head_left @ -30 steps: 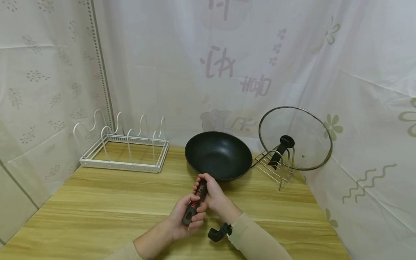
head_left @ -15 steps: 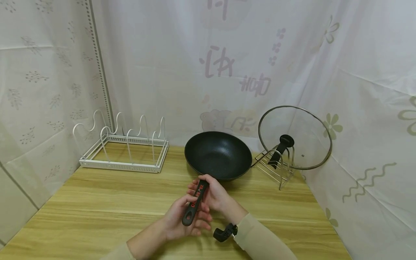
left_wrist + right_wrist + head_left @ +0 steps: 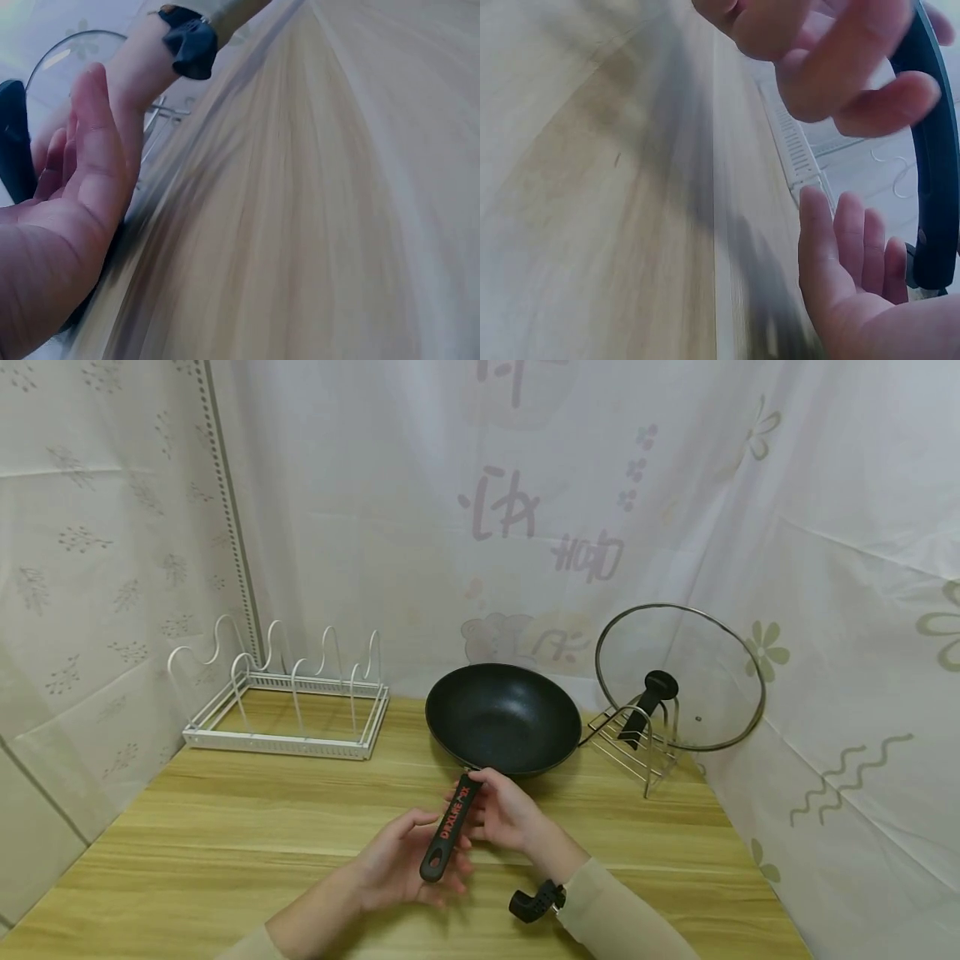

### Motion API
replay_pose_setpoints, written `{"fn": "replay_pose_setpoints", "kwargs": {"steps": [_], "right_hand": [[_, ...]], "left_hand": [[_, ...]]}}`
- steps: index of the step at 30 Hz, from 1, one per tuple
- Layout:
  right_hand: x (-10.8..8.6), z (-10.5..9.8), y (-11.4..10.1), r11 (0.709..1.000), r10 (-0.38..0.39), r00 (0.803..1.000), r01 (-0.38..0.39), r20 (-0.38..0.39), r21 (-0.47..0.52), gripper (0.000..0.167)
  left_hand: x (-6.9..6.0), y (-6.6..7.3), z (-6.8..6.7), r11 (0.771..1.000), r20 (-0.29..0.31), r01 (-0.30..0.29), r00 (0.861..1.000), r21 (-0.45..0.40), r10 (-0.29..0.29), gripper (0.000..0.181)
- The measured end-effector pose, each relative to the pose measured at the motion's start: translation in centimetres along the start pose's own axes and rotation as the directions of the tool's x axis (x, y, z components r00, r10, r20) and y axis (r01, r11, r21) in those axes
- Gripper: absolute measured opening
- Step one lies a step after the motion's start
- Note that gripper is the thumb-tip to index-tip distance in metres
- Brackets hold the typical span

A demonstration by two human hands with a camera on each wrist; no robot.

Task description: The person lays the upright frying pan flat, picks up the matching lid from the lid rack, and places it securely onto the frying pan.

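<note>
A dark wok [image 3: 502, 722] stands at the back of the table, its black handle [image 3: 448, 831] with red lettering pointing toward me. My left hand [image 3: 393, 868] lies loosely at the handle's far end, palm up, fingers spread beneath it. Along the handle near the wok, my right hand [image 3: 506, 814] has its thumb at the handle's edge and relaxed fingers behind and below. In the left wrist view the left hand [image 3: 64, 206] is spread beside the handle [image 3: 15, 139]. The right wrist view shows the right hand's [image 3: 855, 292] extended fingers beside the handle [image 3: 936, 165].
A white wire rack [image 3: 277, 743] stands on the table [image 3: 225, 852] at the left. To the right of the wok, a metal stand [image 3: 648, 772] holds a glass lid [image 3: 708, 677] with a black knob. Patterned curtains [image 3: 420, 527] close off the back and sides.
Both hands have loosened from the handle. The left hand has moved left and its fingers have opened; the right has shifted slightly right. The wok has stayed in place.
</note>
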State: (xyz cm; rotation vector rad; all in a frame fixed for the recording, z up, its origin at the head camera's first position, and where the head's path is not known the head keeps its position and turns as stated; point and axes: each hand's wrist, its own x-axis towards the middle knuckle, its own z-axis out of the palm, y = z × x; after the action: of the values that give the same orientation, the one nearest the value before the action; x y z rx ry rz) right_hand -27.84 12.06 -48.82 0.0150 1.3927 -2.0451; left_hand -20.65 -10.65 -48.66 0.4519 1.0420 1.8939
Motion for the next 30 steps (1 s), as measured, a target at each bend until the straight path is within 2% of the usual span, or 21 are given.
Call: {"fn": "replay_pose_setpoints", "kwargs": {"steps": [4,9,15,18,20,24,27,30], "right_hand": [[-0.3,-0.4,0.0,0.999,-0.014,1.0,0.014,-0.008,-0.031,0.033],[-0.9,-1.0,-0.1,0.998,-0.027,0.999,0.026,-0.019,-0.051,0.026],[-2.0,-1.9,0.0,0.996,-0.044,0.997,0.039,-0.058,-0.08,0.031],[-2.6,-2.5,0.1,0.995,-0.056,0.996,0.049,-0.074,-0.089,0.041],[-3.0,-2.9,0.0,0.994,-0.064,0.995,0.056,-0.079,-0.097,0.046],[-3.8,-3.7,-0.5,0.992,-0.083,0.994,0.075,-0.076,-0.098,0.041],[-4.5,-4.2,-1.0,0.99,-0.098,0.993,0.09,-0.066,-0.104,0.036],[-5.1,-4.7,-1.5,0.986,-0.116,0.992,0.108,-0.055,-0.13,0.037]], "left_hand": [[-0.9,0.3,-0.4,0.999,-0.055,0.021,0.998,0.04,-0.019,0.057],[-1.9,0.7,-0.9,0.997,-0.105,0.016,0.994,0.079,-0.008,0.051],[-2.9,1.0,-1.7,0.992,-0.118,-0.02,0.992,0.122,0.035,0.048],[-3.3,1.2,-1.9,0.988,-0.164,-0.033,0.985,0.151,0.058,0.046],[-3.5,1.3,-2.0,0.982,-0.216,-0.043,0.973,0.187,0.083,0.044],[-3.8,1.7,-1.8,0.957,-0.323,-0.066,0.933,0.281,0.16,0.04],[-4.0,2.2,-1.6,0.931,-0.366,-0.08,0.905,0.355,0.217,0.041],[-4.1,2.7,-1.2,0.91,-0.388,-0.082,0.886,0.407,0.254,0.042]]}}
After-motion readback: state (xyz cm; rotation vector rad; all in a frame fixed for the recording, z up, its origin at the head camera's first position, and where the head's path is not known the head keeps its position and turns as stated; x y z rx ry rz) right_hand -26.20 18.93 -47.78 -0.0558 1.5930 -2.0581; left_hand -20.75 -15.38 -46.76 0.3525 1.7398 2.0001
